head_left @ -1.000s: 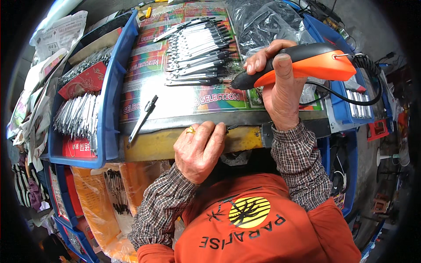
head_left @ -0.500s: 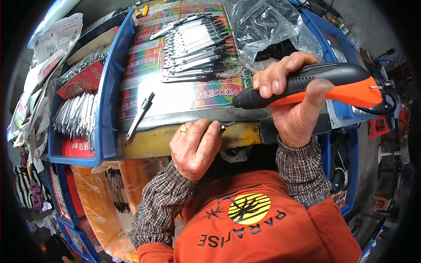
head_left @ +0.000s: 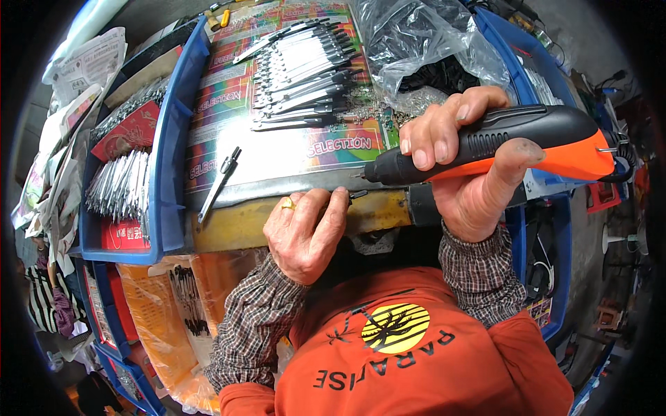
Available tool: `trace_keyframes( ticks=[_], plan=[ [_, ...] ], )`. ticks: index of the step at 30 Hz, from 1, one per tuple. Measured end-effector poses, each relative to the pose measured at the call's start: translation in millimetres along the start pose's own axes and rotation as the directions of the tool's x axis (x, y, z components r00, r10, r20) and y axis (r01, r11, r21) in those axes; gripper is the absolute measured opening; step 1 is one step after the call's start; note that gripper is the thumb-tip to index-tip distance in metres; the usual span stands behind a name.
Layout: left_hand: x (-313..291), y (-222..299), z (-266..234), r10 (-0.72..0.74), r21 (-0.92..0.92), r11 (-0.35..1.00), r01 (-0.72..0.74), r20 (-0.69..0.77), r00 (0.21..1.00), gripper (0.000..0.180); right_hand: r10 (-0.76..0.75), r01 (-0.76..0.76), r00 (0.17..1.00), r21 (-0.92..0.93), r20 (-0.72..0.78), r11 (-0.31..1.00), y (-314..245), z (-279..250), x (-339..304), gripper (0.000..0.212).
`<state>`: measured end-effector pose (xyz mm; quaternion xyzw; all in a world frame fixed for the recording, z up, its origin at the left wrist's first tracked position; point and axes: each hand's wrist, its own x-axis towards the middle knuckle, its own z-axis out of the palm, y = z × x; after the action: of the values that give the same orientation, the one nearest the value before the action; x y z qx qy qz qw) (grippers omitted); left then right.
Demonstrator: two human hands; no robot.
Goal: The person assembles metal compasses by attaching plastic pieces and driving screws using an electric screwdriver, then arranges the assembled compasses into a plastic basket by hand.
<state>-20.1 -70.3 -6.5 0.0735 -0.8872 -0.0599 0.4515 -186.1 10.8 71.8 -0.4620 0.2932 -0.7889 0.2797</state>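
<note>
At the near edge of a counter with a yellow front (head_left: 232, 230), head view: the left hand (head_left: 303, 232), wearing a gold-coloured ring, has its fingers bent and closed on a small dark-ended piece (head_left: 359, 195), whose end projects to the right beyond the fingertips; its remainder is hidden. The right hand (head_left: 466, 201) grips a thick black-and-orange power tool (head_left: 520, 139), fingers over the black upper side and thumb against the orange lower side; the narrow tool tip points left, just beyond the dark-ended piece and apart from it. Farther back, a row of slim silver-and-black pen-shaped pieces (head_left: 302, 80) lies on colourful printed sheets, with tiny metal bits (head_left: 368, 104) scattered at its right and a crumpled transparent plastic bag (head_left: 416, 35) beyond. Left of the hands rests a single silver-and-black pen-shaped piece (head_left: 220, 184), near a blue plastic tray (head_left: 177, 139) containing bundled silver pieces (head_left: 121, 187) and a red card (head_left: 128, 132).
</note>
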Motion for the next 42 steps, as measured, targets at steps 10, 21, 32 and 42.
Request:
trace_keyframes(
  ticks=[10, 21, 32, 42],
  plan=[
    [0.0, 3.2, -0.9, -0.064, 0.008, 0.998, 0.064, 0.033, 0.997, 0.031, 0.031, -0.028, 0.999, 0.09, -0.03, 0.996, -1.7, 3.3, -4.5, 0.059],
    [-2.0, 0.1, 3.3, -0.076, -0.058, 0.996, 0.073, -0.044, 0.996, 0.033, 0.03, -0.029, 1.0, 0.114, -0.007, 0.993, -0.8, 9.3, -6.5, 0.057],
    [0.1, 1.6, 4.4, -0.024, -0.003, 1.0, 0.023, -0.021, 1.0, 0.031, 0.025, -0.024, 1.0, 0.101, -0.012, 0.995, -2.2, 7.7, -8.2, 0.056],
    [-2.3, -1.0, 2.9, 0.0, -0.005, 1.0, 0.0, 0.005, 1.0, 0.036, 0.024, -0.024, 1.0, 0.111, 0.002, 0.994, -2.8, 0.9, -7.3, 0.057]
  ],
)
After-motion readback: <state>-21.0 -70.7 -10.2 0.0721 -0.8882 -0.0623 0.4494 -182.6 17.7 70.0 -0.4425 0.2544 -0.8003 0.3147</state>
